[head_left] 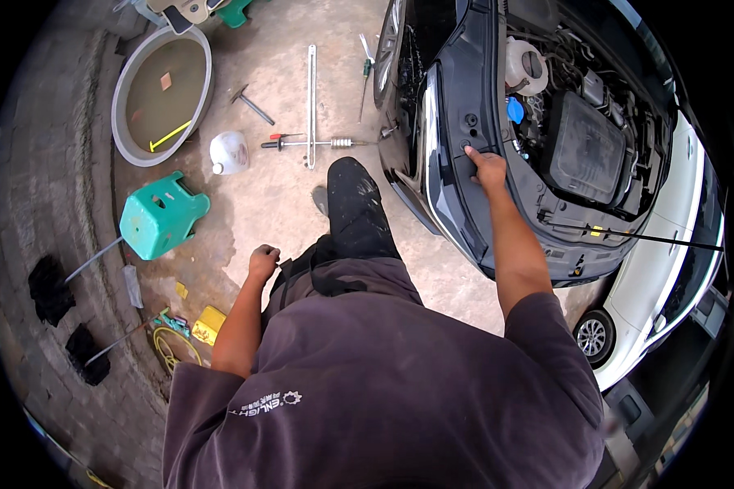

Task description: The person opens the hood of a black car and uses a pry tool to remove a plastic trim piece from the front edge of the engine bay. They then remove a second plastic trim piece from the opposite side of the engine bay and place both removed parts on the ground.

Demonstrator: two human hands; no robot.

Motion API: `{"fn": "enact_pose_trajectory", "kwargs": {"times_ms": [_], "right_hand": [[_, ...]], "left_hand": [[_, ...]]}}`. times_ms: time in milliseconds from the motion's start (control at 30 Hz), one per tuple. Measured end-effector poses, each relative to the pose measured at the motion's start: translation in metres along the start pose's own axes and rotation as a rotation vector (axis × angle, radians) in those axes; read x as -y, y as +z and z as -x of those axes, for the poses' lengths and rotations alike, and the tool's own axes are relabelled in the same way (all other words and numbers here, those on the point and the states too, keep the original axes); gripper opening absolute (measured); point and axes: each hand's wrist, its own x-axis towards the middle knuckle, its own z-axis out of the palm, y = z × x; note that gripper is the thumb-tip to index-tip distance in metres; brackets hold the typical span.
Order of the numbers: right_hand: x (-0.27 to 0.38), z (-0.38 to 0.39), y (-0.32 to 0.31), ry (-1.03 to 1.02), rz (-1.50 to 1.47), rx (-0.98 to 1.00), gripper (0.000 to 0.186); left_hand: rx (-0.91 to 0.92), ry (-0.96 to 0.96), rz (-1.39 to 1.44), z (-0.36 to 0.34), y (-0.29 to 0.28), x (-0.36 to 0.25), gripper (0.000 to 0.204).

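Note:
My right hand (488, 169) reaches to the black plastic trim (465, 106) along the edge of a dark car's open engine bay. A stretched fingertip rests on the trim beside a small round clip; another finger sits lower, apart from it, and nothing shows between them. My left hand (263, 262) hangs low by my left thigh, its fingers curled closed. Whether something small is inside it is hidden. Deeper in the bay are a white fluid reservoir (523, 67), a blue cap (515, 110) and a dark engine cover (589, 147).
On the floor ahead lie a slide hammer (341, 143), a long metal bar (311, 106), a hammer (254, 106) and a screwdriver (366, 77). A plastic jug (229, 152), a green stool (159, 216) and a grey water tub (122, 122) stand left. A thin rod (661, 239) crosses right, near a white car (661, 277).

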Motion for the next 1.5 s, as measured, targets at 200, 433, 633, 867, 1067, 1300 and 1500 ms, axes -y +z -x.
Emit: {"fn": "enact_pose_trajectory", "kwargs": {"times_ms": [200, 433, 633, 867, 1067, 1300, 1500], "right_hand": [[-0.003, -0.002, 0.001, -0.033, 0.027, -0.007, 0.047], [0.001, 0.000, 0.000, -0.007, 0.036, -0.011, 0.044], [0.003, 0.003, 0.004, -0.002, 0.009, -0.034, 0.044], [0.003, -0.003, 0.005, 0.011, 0.022, -0.018, 0.042], [-0.002, -0.007, 0.010, 0.040, 0.040, -0.042, 0.042], [-0.005, -0.009, 0.011, 0.049, 0.056, -0.055, 0.039], [-0.005, 0.025, 0.066, -0.339, 0.192, -0.303, 0.035]], "left_hand": [[-0.006, -0.079, 0.069, 0.007, -0.002, 0.013, 0.027], [-0.096, 0.069, 0.004, -0.003, 0.007, 0.041, 0.026], [-0.018, -0.105, 0.181, 0.005, 0.020, 0.037, 0.026], [-0.067, -0.021, -0.007, -0.009, 0.015, 0.053, 0.032], [-0.030, -0.061, 0.110, -0.021, 0.010, 0.037, 0.029], [0.072, -0.045, 0.113, -0.057, 0.043, 0.038, 0.029], [0.112, -0.016, -0.045, -0.087, 0.068, 0.036, 0.029]]}}
